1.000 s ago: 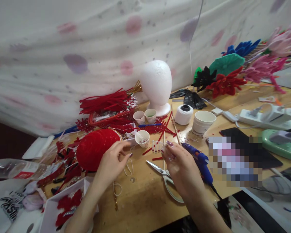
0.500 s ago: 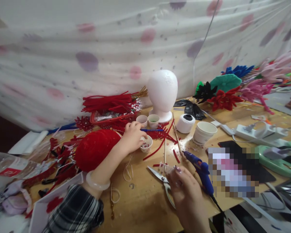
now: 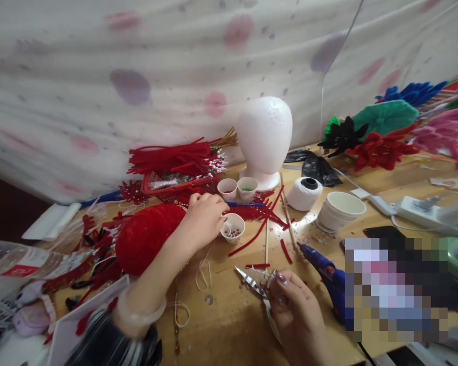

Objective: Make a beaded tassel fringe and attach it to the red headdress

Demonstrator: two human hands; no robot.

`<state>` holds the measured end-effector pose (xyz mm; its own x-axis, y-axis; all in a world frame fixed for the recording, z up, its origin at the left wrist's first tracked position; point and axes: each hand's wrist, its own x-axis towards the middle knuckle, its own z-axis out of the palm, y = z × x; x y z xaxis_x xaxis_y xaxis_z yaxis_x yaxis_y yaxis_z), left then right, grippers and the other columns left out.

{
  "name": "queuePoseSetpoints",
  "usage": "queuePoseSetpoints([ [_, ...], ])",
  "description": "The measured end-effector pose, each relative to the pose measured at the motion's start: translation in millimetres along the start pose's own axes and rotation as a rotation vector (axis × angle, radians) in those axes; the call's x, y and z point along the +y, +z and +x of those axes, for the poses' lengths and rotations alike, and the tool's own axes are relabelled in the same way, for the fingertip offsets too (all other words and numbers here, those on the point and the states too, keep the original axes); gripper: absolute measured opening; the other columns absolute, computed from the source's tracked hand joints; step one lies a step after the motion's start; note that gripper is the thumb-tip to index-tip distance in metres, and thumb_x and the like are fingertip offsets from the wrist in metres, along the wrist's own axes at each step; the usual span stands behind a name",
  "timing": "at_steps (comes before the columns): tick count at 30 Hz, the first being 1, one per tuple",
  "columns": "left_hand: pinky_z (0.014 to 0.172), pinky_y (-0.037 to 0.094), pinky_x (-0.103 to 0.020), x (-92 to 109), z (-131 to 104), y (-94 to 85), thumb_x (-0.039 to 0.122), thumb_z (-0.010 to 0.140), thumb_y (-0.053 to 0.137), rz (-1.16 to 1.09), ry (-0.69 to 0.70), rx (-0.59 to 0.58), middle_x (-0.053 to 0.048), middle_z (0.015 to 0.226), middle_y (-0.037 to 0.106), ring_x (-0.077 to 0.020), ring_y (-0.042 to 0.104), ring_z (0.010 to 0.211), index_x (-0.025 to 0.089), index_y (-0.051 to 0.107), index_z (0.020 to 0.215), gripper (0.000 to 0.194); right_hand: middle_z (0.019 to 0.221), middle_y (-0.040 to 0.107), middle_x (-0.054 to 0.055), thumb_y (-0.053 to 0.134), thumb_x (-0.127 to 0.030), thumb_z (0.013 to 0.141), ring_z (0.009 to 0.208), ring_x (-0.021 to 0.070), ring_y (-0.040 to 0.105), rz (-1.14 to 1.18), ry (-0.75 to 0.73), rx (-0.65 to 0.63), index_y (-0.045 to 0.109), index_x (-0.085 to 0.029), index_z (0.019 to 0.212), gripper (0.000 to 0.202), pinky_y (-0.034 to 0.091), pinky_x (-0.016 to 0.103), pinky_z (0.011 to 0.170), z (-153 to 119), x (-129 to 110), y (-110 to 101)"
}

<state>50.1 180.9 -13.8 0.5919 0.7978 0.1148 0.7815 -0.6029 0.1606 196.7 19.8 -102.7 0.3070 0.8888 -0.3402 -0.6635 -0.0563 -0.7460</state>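
Reaching to the bead cup (image 3: pixel 237 221)'s left rim, the left hand (image 3: pixel 204 218) is seen with its grip too hidden to tell, while a beaded piece (image 3: pixel 266 280) is pinched in the right hand (image 3: pixel 299 307), nearer the viewer than that cup, above scissors (image 3: pixel 246 275).

White bead cup (image 3: pixel 232 228), upright, apparently holding red and white beads

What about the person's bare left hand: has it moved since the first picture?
Yes, forward and rightward: the bare left hand was short of the small round white cup of beads; now its fingertips are at the rim.
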Motion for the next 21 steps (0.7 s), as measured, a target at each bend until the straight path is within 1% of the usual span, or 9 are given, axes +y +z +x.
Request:
queuePoseSetpoints([
  [3, 0.090, 0.045, -0.037, -3.7, -36.6, -43.8, 0.025, 0.086, 0.055, -0.065, -0.009, 0.036, -0.003, 0.103, 0.075, -0.0242, 0.065, 0.097, 0.025, 0.076, 0.095, 0.023, 0.059, 0.057, -0.001, 0.085, -0.041, 0.066, 0.055, 0.0155, 0.049, -0.035, 0.003, -0.029, 0.064, -0.021, 0.061, 0.029, 0.043, 0.028, 0.053, 2.9, -1.0, -3.0],
  [6, 0.076, 0.045, -0.027, -14.7, -80.0, -90.6, 0.040, 0.088, 0.049, -0.065, -0.071, 0.137, 0.004, 0.093, 0.075, -0.0170, 0.066, 0.081, 0.026, 0.076, 0.089, 0.030, 0.061, 0.058, -0.001, 0.088, -0.040, 0.059, 0.057, 0.0148, 0.051, -0.051, 0.045, -0.027, 0.064, -0.021, 0.060, 0.031, 0.044, 0.026, 0.054, 4.3, -4.5, -0.9],
  [9, 0.074, 0.043, -0.023, -28.6, -119.8, -111.3, 0.049, 0.086, 0.049, -0.039, -0.122, 0.099, 0.006, 0.088, 0.075, -0.0133, 0.064, 0.077, 0.026, 0.077, 0.088, 0.037, 0.055, 0.054, -0.003, 0.093, -0.041, 0.045, 0.052, 0.0103, 0.045, -0.037, 0.138, 0.045, 0.063, -0.020, 0.054, 0.038, 0.040, 0.021, 0.048, 4.0, -8.5, 4.6],
  [11, 0.072, 0.044, -0.023, -38.2, -144.5, -104.3, 0.048, 0.084, 0.050, -0.082, -0.240, -0.060, 0.004, 0.083, 0.075, -0.0137, 0.064, 0.074, 0.027, 0.078, 0.086, 0.035, 0.050, 0.050, -0.004, 0.095, -0.043, 0.038, 0.049, 0.0082, 0.039, -0.035, 0.201, 0.082, 0.061, -0.020, 0.050, 0.042, 0.036, 0.019, 0.044, 3.3, -10.7, 6.6],
  [12, 0.072, 0.044, -0.024, -42.9, -156.4, -95.6, 0.043, 0.084, 0.052, -0.104, -0.302, -0.165, 0.004, 0.084, 0.076, -0.0147, 0.065, 0.075, 0.028, 0.077, 0.087, 0.030, 0.050, 0.050, -0.004, 0.095, -0.043, 0.037, 0.048, 0.0079, 0.038, -0.040, 0.220, 0.087, 0.061, -0.020, 0.050, 0.043, 0.035, 0.019, 0.043, 3.0, -11.5, 6.6],
  [14, 0.073, 0.045, -0.026, -51.2, -178.2, -72.2, 0.035, 0.075, 0.063, -0.092, -0.382, -0.291, 0.002, 0.088, 0.075, -0.0183, 0.066, 0.079, 0.029, 0.075, 0.089, 0.019, 0.052, 0.053, -0.003, 0.095, -0.044, 0.038, 0.050, 0.0087, 0.041, -0.053, 0.227, 0.070, 0.063, -0.020, 0.050, 0.042, 0.037, 0.019, 0.044, 2.4, -12.0, 5.4],
  [17, 0.059, 0.040, -0.027, -59.2, -202.2, -37.2, 0.028, 0.062, 0.072, 0.052, -0.470, -0.378, -0.003, 0.079, 0.071, -0.0224, 0.064, 0.071, 0.023, 0.064, 0.071, 0.012, 0.055, 0.057, -0.001, 0.095, -0.043, 0.041, 0.053, 0.0099, 0.045, -0.061, 0.206, 0.069, 0.065, -0.020, 0.052, 0.039, 0.041, 0.020, 0.048, 1.4, -10.3, 4.1],
  [19, 0.056, 0.037, -0.028, -61.4, -210.7, -23.3, 0.026, 0.068, 0.068, 0.113, -0.516, -0.460, -0.003, 0.073, 0.069, -0.0228, 0.063, 0.065, 0.023, 0.059, 0.065, 0.010, 0.055, 0.058, -0.001, 0.095, -0.042, 0.040, 0.052, 0.0104, 0.046, -0.056, 0.194, 0.086, 0.066, -0.021, 0.053, 0.038, 0.041, 0.021, 0.047, 0.7, -7.6, 4.9],
  [21, 0.057, 0.038, -0.030, -62.1, -213.5, -20.3, 0.027, 0.075, 0.063, 0.154, -0.543, -0.504, -0.005, 0.075, 0.071, -0.0252, 0.065, 0.067, 0.023, 0.060, 0.067, 0.010, 0.057, 0.060, 0.000, 0.095, -0.041, 0.041, 0.055, 0.0119, 0.050, -0.052, 0.176, 0.092, 0.067, -0.021, 0.055, 0.037, 0.044, 0.021, 0.050, 0.1, -3.9, 5.5],
])
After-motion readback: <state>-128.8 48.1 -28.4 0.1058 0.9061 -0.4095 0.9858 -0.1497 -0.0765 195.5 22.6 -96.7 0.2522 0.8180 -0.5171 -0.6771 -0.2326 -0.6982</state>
